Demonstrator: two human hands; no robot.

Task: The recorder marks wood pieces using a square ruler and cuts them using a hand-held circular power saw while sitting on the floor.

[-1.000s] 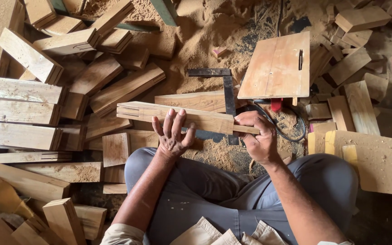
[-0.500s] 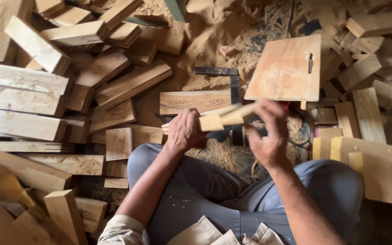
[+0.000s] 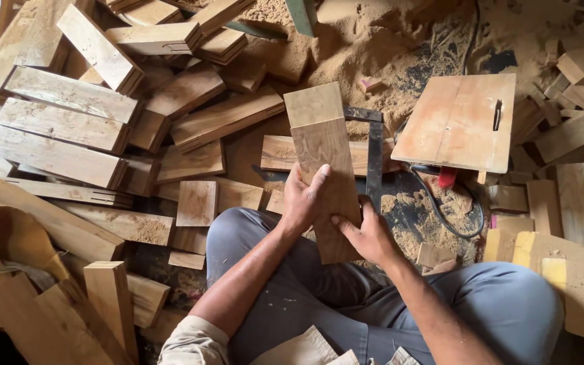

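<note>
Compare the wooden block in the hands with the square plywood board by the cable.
The rectangular wooden block is long, narrow, thick and held by both hands; the square plywood board is wide, thin and lies untouched. The block's face is plain; the board has a dark slot. Both are light-brown wood.

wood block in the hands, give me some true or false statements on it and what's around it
1. Both hands hold the wood block. True: left hand and right hand grip its lower part.
2. The block lies flat on the floor. False: it is lifted, end pointing away.
3. A metal square lies beside the block. True.
4. The square board is left of the hands. False: it is to their right.
5. Sawdust covers the floor. True.
</note>
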